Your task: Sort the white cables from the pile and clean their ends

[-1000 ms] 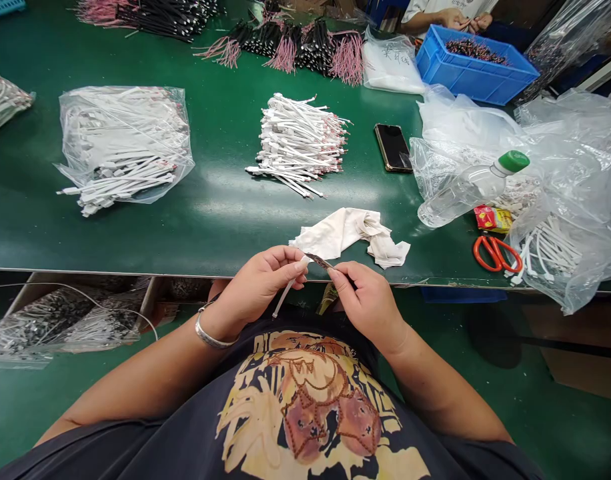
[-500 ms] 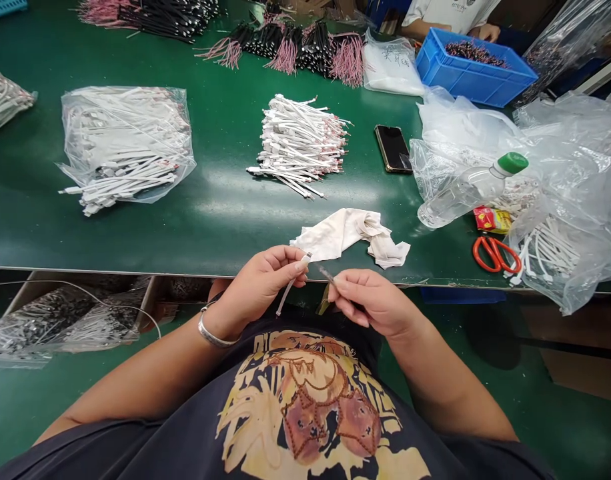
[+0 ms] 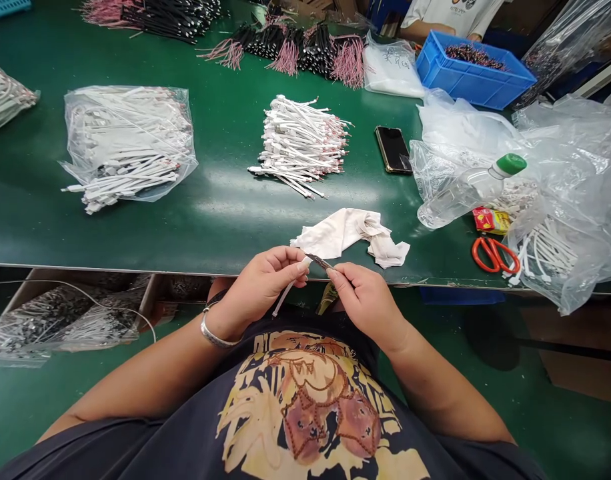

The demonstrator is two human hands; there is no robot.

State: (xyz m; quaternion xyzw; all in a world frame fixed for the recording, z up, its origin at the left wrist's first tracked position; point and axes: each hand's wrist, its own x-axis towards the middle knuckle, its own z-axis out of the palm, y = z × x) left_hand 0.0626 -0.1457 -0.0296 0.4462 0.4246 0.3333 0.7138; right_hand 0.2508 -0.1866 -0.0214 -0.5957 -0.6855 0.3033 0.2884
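Note:
My left hand [image 3: 260,283], with a silver bangle on its wrist, pinches the end of a short white cable [image 3: 285,297], whose tail hangs down toward my lap. My right hand [image 3: 365,300] grips a thin dark metal tool [image 3: 319,261]. The tool's tip meets the cable end at my left fingertips, and my fingers hide the contact point. Both hands are over the table's front edge, just below a crumpled off-white cloth [image 3: 348,235].
Ahead lie a loose pile of white cables, a bag of them, and black-and-pink wire bundles. To the right are a phone, water bottle, orange scissors and plastic bags. A co-worker sits behind a blue crate [image 3: 475,70].
The metal tool in my right hand has moved back left and up, from apart to meeting the cable end. My left hand has barely moved.

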